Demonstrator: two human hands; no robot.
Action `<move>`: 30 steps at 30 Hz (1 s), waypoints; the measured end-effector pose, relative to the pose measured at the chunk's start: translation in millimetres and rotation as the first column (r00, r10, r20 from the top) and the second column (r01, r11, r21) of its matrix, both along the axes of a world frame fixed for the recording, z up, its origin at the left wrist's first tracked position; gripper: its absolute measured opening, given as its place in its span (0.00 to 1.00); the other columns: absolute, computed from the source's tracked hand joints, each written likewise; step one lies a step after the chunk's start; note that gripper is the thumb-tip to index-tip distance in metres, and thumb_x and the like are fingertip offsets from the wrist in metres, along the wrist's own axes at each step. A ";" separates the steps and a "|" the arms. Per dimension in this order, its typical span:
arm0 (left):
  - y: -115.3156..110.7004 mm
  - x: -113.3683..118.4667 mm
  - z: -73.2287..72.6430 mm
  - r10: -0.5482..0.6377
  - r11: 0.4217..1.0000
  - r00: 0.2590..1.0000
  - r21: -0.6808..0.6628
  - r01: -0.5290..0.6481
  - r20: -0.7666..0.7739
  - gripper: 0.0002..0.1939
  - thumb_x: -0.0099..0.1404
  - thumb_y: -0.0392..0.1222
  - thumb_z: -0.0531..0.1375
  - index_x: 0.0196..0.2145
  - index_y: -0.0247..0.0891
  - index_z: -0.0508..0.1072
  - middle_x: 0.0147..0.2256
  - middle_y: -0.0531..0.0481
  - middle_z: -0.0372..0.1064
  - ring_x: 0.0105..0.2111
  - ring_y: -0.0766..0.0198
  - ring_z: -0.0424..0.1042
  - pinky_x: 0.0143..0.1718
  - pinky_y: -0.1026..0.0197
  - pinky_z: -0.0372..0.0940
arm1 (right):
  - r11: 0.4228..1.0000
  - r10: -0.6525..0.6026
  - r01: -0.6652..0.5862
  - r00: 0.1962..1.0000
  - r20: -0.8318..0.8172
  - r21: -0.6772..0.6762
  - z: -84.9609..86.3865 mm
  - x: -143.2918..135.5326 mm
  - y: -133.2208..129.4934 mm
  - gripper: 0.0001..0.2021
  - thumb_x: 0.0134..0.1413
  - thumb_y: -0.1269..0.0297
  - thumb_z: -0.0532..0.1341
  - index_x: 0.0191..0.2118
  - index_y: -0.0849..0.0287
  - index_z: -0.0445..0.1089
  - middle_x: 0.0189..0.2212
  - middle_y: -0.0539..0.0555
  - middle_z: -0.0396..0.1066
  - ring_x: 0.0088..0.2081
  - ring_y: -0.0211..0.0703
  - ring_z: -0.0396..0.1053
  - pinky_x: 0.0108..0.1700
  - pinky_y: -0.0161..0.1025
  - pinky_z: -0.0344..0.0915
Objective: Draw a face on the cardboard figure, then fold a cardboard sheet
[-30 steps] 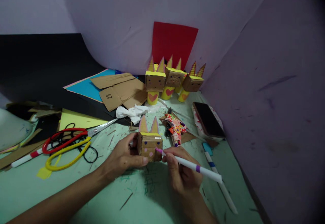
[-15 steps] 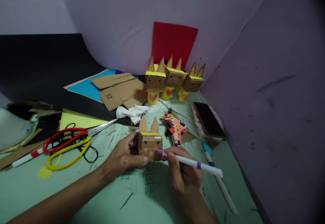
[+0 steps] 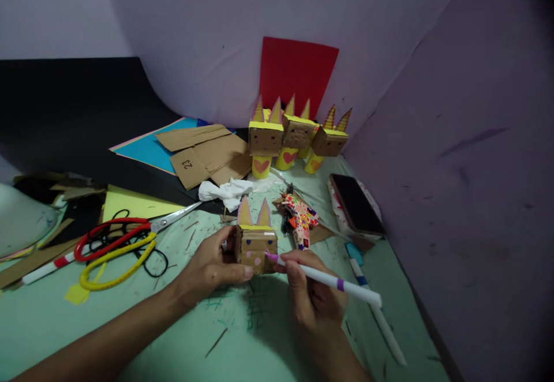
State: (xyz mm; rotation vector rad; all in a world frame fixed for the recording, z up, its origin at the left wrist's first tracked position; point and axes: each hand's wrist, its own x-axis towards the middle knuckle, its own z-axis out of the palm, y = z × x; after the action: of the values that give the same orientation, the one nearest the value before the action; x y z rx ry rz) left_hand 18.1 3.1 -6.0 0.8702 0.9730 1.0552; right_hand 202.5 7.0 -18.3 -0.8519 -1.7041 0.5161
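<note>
A small cardboard box head [image 3: 258, 242] with two pointed ears, a yellow top strip and a drawn face stands upright just above the table. My left hand [image 3: 216, 263] grips it from the left, thumb along the lower front edge and fingers behind. Dark eyes and pink spots mark its front. In my right hand [image 3: 314, 287] is a white felt-tip marker [image 3: 322, 276] with a purple band, held like a pen. Its purple tip meets the right part of the face. Behind the head, a floral-patterned glue gun [image 3: 298, 217] lies on the table.
Several finished box figures [image 3: 265, 139] on yellow tubes stand at the back before a red sheet [image 3: 298, 73]. Scissors [image 3: 116, 249] and black cord lie left, near cardboard pieces [image 3: 212, 154] and crumpled tissue [image 3: 227, 191]. A phone [image 3: 357, 203] and a blue-banded marker [image 3: 376, 310] are right.
Almost nothing differs. The purple tip stays at the right of the box face, and both hands keep their hold; the whole view has shifted very slightly.
</note>
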 end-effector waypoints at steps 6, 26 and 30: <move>1.6 0.5 -0.3 -0.003 1.000 1.000 0.006 0.003 0.015 0.34 0.45 0.37 0.70 0.50 0.35 0.65 0.48 0.43 0.73 0.49 0.49 0.70 0.52 0.51 0.63 | 0.999 0.018 -0.018 1.000 -0.018 0.029 -4.3 -0.1 2.8 0.09 0.59 0.73 0.57 0.43 0.54 0.69 0.31 0.51 0.74 0.31 0.40 0.74 0.30 0.34 0.68; 1.0 -0.2 0.0 0.007 1.000 1.000 -0.006 -0.007 0.016 0.36 0.46 0.37 0.70 0.52 0.33 0.64 0.49 0.40 0.72 0.50 0.45 0.69 0.52 0.49 0.64 | 0.986 -0.136 0.108 0.963 -0.231 -0.129 4.0 -4.6 0.4 0.08 0.63 0.65 0.55 0.43 0.51 0.70 0.27 0.47 0.72 0.27 0.37 0.70 0.30 0.34 0.66; -0.1 1.0 7.2 0.048 0.999 0.997 0.018 -0.050 0.062 0.34 0.48 0.38 0.69 0.53 0.34 0.66 0.50 0.41 0.72 0.51 0.46 0.69 0.53 0.50 0.63 | 0.933 -0.136 -0.002 0.923 -0.359 -0.360 4.9 -8.6 5.8 0.12 0.60 0.60 0.60 0.48 0.50 0.65 0.39 0.52 0.74 0.41 0.43 0.74 0.43 0.42 0.70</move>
State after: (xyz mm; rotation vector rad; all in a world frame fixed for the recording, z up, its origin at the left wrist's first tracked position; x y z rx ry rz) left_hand 19.1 3.1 1.2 0.8285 0.9378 1.1286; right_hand 193.9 12.8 -13.4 -0.9900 -1.2370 0.8993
